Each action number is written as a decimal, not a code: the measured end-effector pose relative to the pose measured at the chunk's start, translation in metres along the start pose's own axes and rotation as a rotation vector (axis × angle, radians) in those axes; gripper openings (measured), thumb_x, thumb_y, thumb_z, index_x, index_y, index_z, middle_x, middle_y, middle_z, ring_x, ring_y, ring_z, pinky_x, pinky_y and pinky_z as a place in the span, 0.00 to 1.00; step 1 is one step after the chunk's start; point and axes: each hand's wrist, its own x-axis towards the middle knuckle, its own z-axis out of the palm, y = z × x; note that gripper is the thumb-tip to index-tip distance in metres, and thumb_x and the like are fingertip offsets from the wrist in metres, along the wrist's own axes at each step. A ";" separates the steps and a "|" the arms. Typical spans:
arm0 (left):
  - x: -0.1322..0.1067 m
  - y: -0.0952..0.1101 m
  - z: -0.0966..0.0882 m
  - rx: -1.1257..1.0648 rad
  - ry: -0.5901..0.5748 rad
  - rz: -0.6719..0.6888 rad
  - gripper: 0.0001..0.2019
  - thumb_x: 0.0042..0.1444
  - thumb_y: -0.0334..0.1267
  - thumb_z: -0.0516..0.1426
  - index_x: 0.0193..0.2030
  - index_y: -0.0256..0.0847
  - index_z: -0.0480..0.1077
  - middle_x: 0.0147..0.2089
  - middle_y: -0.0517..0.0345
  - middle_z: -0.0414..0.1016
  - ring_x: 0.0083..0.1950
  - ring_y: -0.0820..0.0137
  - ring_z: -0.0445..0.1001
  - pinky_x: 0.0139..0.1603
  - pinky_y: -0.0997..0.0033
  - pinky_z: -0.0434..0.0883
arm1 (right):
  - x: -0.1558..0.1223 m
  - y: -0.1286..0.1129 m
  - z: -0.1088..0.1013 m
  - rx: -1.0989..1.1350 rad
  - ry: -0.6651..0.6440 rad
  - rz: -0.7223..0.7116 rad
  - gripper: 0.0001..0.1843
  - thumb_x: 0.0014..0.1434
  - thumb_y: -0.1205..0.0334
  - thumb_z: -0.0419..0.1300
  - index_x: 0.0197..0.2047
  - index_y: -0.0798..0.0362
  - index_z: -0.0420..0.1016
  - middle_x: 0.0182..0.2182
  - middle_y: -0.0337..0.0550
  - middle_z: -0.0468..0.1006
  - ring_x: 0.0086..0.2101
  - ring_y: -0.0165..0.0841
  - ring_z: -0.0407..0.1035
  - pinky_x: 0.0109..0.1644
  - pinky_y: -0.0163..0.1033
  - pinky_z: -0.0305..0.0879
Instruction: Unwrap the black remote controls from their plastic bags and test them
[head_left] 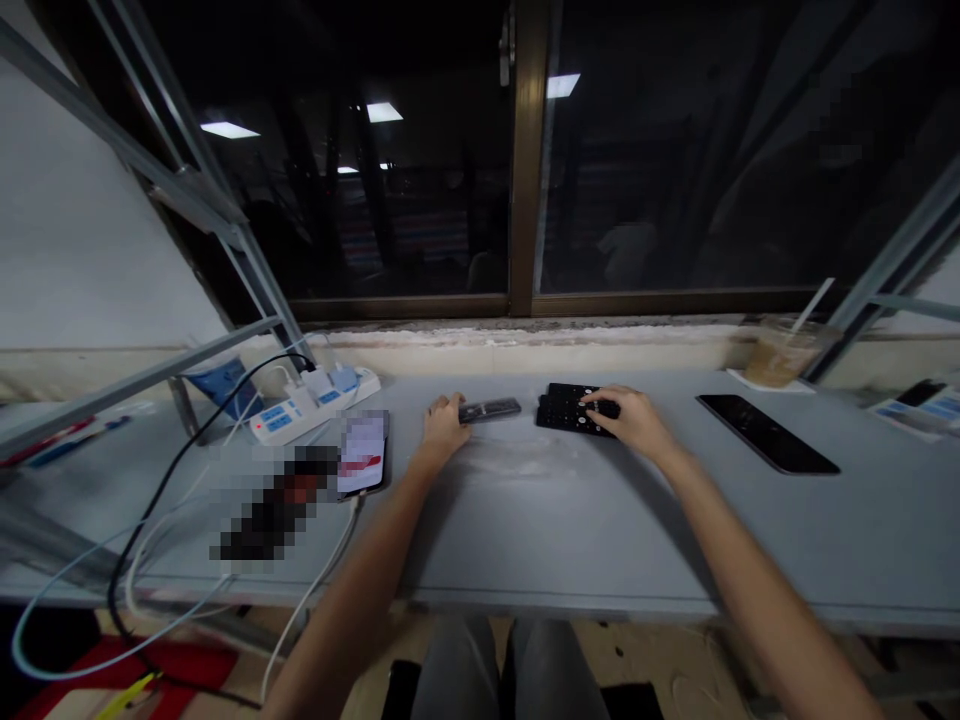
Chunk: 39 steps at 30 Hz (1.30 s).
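My left hand [448, 423] is closed at the left end of a slim dark remote control [492, 410], which lies lengthwise on the grey tabletop. To its right, two black remote controls [559, 412] with small round buttons lie side by side and touching. My right hand [628, 415] reaches over their right end, thumb and fingers pinched on the nearer one. The fingers cover part of the buttons. A gap of bare tabletop separates the left remote from the pair.
A smartphone [768, 433] lies at the right, before an iced drink cup [780, 355] with a straw. On the left are a lit phone [364, 455] on a charging cable, a white power strip [315, 408] and loose cables. A window [405, 200] stands behind the grey table [555, 540].
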 end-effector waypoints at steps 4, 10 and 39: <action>-0.001 0.003 0.002 0.041 0.003 0.009 0.21 0.49 0.33 0.54 0.52 0.41 0.65 0.48 0.47 0.68 0.52 0.60 0.66 0.51 0.62 0.62 | 0.000 -0.004 0.007 -0.012 -0.054 -0.069 0.09 0.53 0.63 0.58 0.37 0.49 0.77 0.37 0.42 0.79 0.40 0.37 0.71 0.45 0.42 0.64; -0.001 0.004 -0.003 0.048 0.056 -0.109 0.15 0.49 0.33 0.53 0.45 0.41 0.70 0.47 0.46 0.67 0.52 0.57 0.65 0.50 0.60 0.62 | -0.001 -0.004 0.014 0.016 -0.112 -0.103 0.10 0.55 0.63 0.55 0.37 0.48 0.78 0.37 0.42 0.78 0.39 0.36 0.71 0.45 0.42 0.64; -0.009 0.025 -0.019 0.078 0.102 0.241 0.13 0.43 0.30 0.52 0.39 0.43 0.64 0.44 0.53 0.69 0.49 0.60 0.66 0.50 0.63 0.60 | 0.002 -0.043 0.008 0.518 -0.008 -0.007 0.15 0.56 0.51 0.54 0.36 0.50 0.78 0.43 0.46 0.72 0.37 0.33 0.69 0.39 0.39 0.67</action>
